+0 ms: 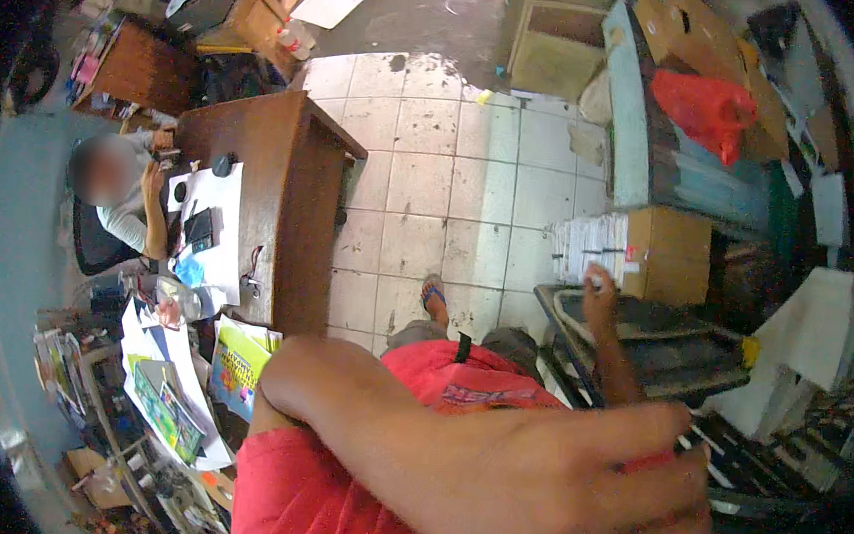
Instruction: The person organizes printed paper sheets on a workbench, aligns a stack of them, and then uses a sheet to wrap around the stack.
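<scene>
My left hand [570, 489] sits close under the camera, fingers curled around something red that I can't make out. Farther out, my right hand [601, 289] reaches to the stack of white papers [589, 245] beside a brown cardboard box [671, 254]; its grip I can't tell. Beyond lies the tiled floor [455, 169], with a person seated at a wooden desk [287, 196] to the left.
</scene>
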The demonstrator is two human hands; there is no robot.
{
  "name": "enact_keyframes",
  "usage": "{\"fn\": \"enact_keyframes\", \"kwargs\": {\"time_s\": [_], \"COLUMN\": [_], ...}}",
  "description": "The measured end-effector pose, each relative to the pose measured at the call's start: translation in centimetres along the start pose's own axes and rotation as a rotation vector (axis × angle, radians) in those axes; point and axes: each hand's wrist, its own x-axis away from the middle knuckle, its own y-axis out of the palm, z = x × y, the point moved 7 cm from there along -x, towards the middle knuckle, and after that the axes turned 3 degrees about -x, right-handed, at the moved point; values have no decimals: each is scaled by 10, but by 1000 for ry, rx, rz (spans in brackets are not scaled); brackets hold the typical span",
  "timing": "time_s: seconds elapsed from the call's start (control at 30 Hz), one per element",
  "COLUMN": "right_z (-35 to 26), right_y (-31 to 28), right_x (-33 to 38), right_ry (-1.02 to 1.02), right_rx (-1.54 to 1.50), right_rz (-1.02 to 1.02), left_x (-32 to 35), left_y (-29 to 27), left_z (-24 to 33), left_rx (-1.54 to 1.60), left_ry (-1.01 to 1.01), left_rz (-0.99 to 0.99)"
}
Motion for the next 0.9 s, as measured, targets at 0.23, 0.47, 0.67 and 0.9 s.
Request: {"fn": "enact_keyframes", "kwargs": {"time_s": [0.23, 0.47, 0.67, 0.9], "right_z": [0, 126, 81, -73], "right_y": [128, 124, 177, 352], "right_x": [-1, -63, -261, -685], "right_ry": [212, 868, 1034, 320], "right_rx": [-101, 154, -12, 204], "right_rz": [-359, -559, -663, -596], "left_x": [55, 226, 574, 667], "left_y": [-180, -190, -148, -163], "left_z": [-86, -461, -552, -571], "left_rx": [95, -20, -416, -553], "left_ry": [-3, -934, -1803, -1623], "left_rz": [365, 470, -145, -714]}}
